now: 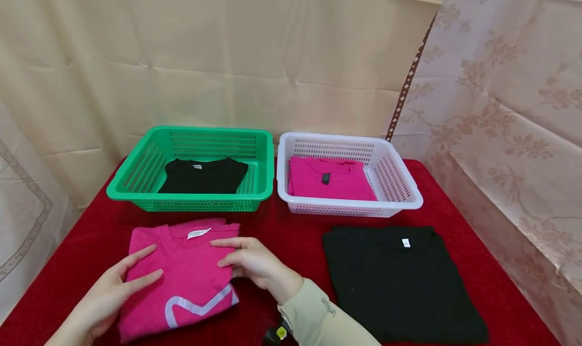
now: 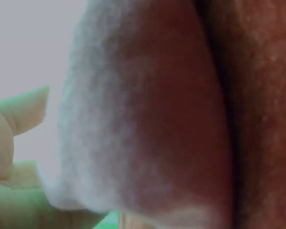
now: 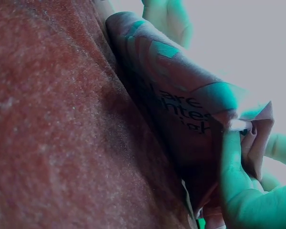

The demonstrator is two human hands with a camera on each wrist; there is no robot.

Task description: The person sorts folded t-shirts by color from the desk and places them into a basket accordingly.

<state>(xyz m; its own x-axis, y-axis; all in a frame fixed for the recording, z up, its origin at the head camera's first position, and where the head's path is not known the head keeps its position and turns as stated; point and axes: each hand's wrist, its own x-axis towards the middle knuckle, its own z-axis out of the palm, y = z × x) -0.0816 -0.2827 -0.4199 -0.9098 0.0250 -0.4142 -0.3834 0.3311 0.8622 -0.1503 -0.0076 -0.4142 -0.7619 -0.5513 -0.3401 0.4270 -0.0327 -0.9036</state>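
A folded pink T-shirt (image 1: 191,270) with a white neck label and a pale zigzag print lies at the front left in the head view. My left hand (image 1: 109,293) grips its left edge, index finger and another finger on top. On the opposite edge, my right hand (image 1: 254,262) holds the cloth, fingers above and thumb below. The right wrist view shows the T-shirt's printed underside (image 3: 176,95) lifted off the red cloth and pinched by the right fingers (image 3: 233,171). Blurred fabric (image 2: 133,105) fills the left wrist view beside the left fingers (image 2: 19,205).
Behind stands a green basket (image 1: 191,196) holding a folded black T-shirt (image 1: 204,177). A white basket (image 1: 350,204) beside it holds a folded pink T-shirt (image 1: 329,182). Another folded black T-shirt (image 1: 400,285) lies at the right on the red tablecloth (image 1: 282,235). Curtains (image 1: 254,58) hang behind.
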